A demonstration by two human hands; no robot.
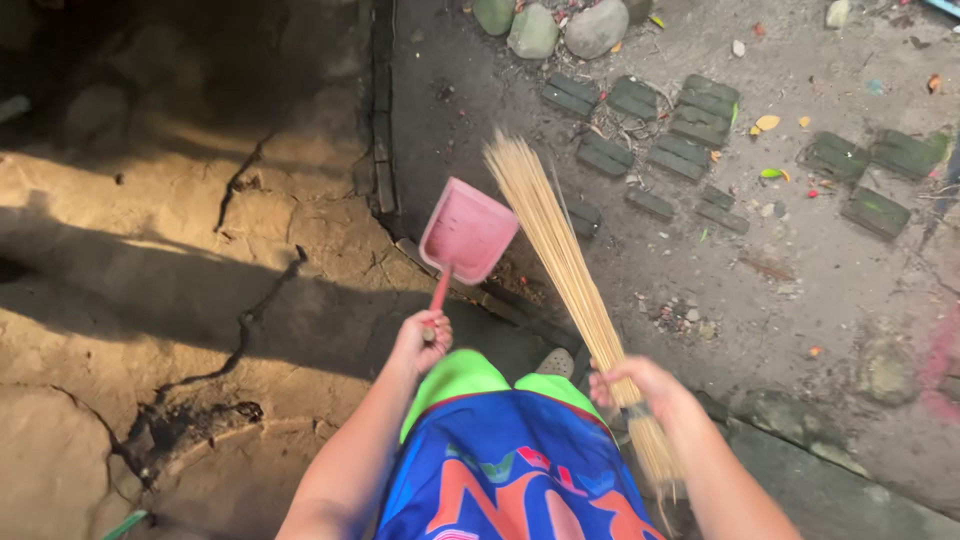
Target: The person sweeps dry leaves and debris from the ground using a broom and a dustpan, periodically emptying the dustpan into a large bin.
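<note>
My left hand (422,340) grips the pink dustpan (466,232), pan at twelve o'clock; my right hand (640,385) clasps the stick broom (560,245), bristles fanning toward eleven o'clock.

The person wears a blue garment (510,470) with orange lettering and green shoulders, arms bare.

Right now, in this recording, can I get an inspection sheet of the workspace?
Surface: cracked, sunlit concrete slab at left; lower, gritty grey ground at right.
Job's things: pink plastic dustpan; bundled straw stick broom.
Clutter: scattered fallen leaves, mossy green bricks, rounded stones.
Grippers: left hand grips the dustpan handle; right hand grips the broom.
Cables: nothing seen.
Surroundings: outdoor yard, hard shadows.
</note>
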